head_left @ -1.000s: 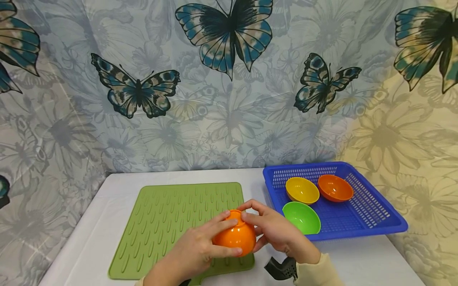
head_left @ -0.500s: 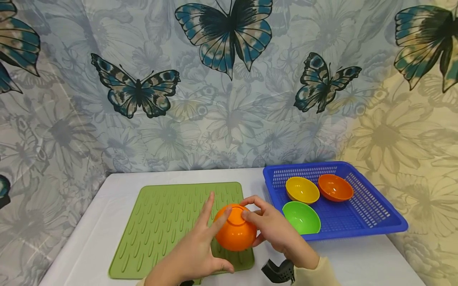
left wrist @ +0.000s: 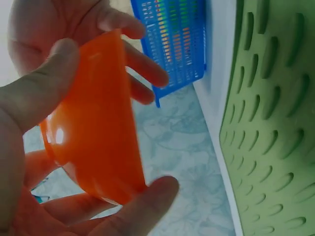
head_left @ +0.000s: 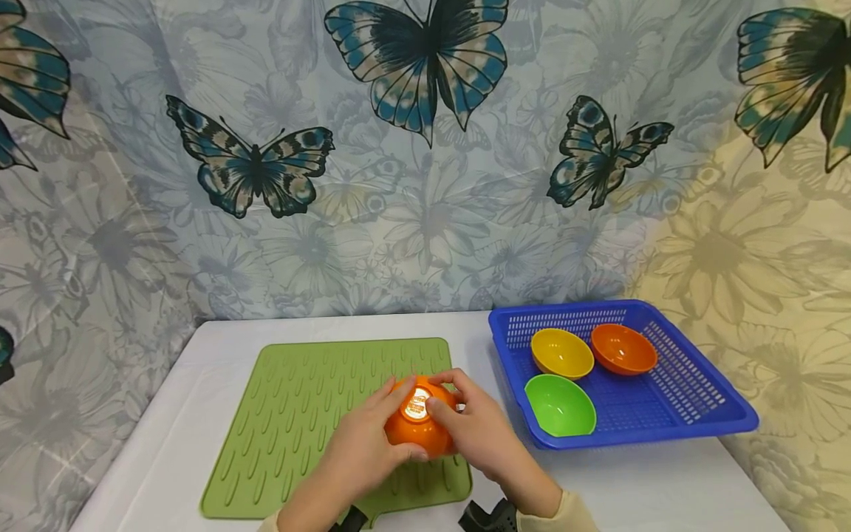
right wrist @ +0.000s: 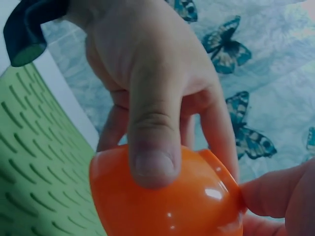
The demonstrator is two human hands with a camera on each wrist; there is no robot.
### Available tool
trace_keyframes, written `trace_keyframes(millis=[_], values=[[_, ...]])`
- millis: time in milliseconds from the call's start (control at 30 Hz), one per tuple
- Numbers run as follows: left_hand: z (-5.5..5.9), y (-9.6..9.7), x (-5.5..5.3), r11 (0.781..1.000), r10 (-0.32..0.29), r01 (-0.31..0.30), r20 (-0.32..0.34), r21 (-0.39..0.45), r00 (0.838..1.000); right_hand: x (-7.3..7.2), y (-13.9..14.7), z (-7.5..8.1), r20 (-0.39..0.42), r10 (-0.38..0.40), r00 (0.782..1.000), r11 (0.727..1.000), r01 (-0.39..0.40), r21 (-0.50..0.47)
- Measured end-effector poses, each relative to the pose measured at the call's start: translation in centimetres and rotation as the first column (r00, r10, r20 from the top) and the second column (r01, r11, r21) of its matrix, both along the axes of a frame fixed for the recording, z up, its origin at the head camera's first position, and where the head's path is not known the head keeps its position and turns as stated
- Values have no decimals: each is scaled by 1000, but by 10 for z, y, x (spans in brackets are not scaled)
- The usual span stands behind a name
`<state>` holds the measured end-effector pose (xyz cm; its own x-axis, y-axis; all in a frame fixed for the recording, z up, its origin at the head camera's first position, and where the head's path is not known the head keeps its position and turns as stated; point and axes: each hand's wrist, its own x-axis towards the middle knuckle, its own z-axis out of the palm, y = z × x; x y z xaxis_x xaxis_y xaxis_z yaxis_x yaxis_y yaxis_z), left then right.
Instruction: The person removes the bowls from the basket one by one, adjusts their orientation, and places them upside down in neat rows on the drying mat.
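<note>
An orange bowl (head_left: pixel 428 434) is held above the green mat (head_left: pixel 319 414), its footed base tilted toward the head camera. My left hand (head_left: pixel 362 443) grips its left side, thumb low and fingers up by the base. On the other side my right hand (head_left: pixel 479 428) pinches the bowl, with the thumb on the outer wall near the base. In the left wrist view the orange bowl (left wrist: pixel 98 118) shows side-on, its rim facing the mat. The right wrist view has the right thumb pressed on the orange bowl (right wrist: pixel 162 206); the bowl's inside is hidden.
A blue basket (head_left: pixel 705 428) stands at the right of the white table (head_left: pixel 166 414). Inside are a yellow bowl (head_left: pixel 561 355), an orange-red bowl (head_left: pixel 623 349) and a green bowl (head_left: pixel 561 406). A butterfly-patterned cloth (head_left: pixel 432 244) hangs behind the table.
The left hand let go with fingers spread half a second ago, then took hold of the orange bowl again. Bowl and both hands have shifted left, and the bowl's base has turned toward the head camera.
</note>
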<state>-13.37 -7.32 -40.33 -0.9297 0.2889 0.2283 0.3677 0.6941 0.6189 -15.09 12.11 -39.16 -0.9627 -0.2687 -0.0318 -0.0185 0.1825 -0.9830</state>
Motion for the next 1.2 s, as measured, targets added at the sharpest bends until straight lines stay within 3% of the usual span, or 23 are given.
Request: trace_keyframes(millis=[233, 367, 433, 567, 733, 1033, 1200], values=[[-2, -8, -10, 1000, 9, -9, -7, -20, 1000, -5, -14, -7, -26, -21, 999, 1000, 21, -7], [-4, -16, -17, 999, 38, -38, 8, -20, 999, -9, -23, -10, -12, 10, 1000, 998, -10, -57], [-5, -22, -22, 998, 59, -58, 25, -16, 998, -14, -27, -12, -7, 35, 999, 999, -35, -36], [-10, -45, -38, 995, 96, -99, 77, 27, 992, -34, -43, -24, -72, 94, 993, 992, -87, 93], [-20, -74, -61, 989, 130, -136, 94, 54, 987, -58, -74, -37, -155, 86, 984, 976, -52, 212], [-35, -125, -97, 982, 181, -185, 90, 43, 979, -102, -135, -55, -180, 35, 983, 971, 9, 239], [-45, -156, -116, 973, 228, -229, 83, 2, 970, -127, -173, -70, -210, 44, 977, 963, 14, 269]])
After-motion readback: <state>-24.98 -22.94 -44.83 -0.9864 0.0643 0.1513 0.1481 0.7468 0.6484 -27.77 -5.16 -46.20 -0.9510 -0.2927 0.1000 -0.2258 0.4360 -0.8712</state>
